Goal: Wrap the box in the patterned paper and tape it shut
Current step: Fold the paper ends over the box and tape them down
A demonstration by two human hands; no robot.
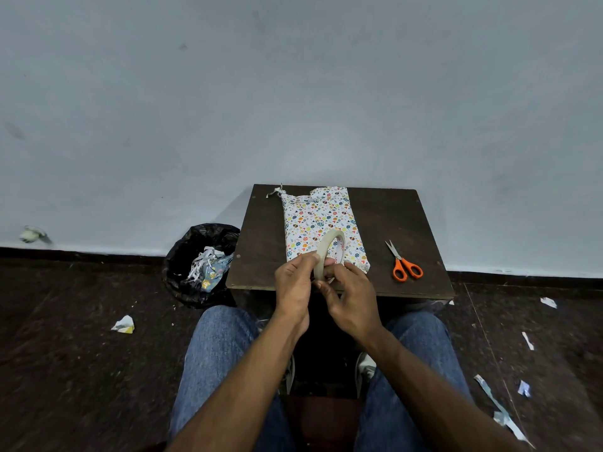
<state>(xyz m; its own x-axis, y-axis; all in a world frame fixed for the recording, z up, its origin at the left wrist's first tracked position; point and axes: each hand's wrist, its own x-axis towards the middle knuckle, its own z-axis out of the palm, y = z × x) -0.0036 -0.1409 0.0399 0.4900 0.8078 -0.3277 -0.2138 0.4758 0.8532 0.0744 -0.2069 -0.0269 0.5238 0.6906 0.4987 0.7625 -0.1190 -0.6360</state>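
Two hands at work on one tape roll (328, 256), raised just above the near edge of the surface (391, 207). Left hand (293, 282) at 9 o'clock of the roll, grip clenched on the rim, thumb and fingers pinching it. Right hand (350, 293) at 5 o'clock of the roll, grip grasping the lower rim, fingertips apparently picking at the band, likely hunting the loose end; end of tape itself too small to tell. Roll held on edge and tilted, probably so the band faces the fingers.

Box (321, 223) lying flat at centre of the surface, at 12 o'clock from the hands, already covered in patterned paper (306, 220). Far end at 12 o'clock ragged, with a twisted tail of paper at 11 o'clock; judged not yet sealed. Near end partly hidden behind roll and hands.

Scissors (403, 264) at 3 o'clock of the box, apart from it, blades closed, handles toward the person; placed within reach, presumably for cutting tape.

Bin (195, 262) on the floor at 9 o'clock of the surface, holding paper offcuts. Scraps scattered on the floor (65, 353).
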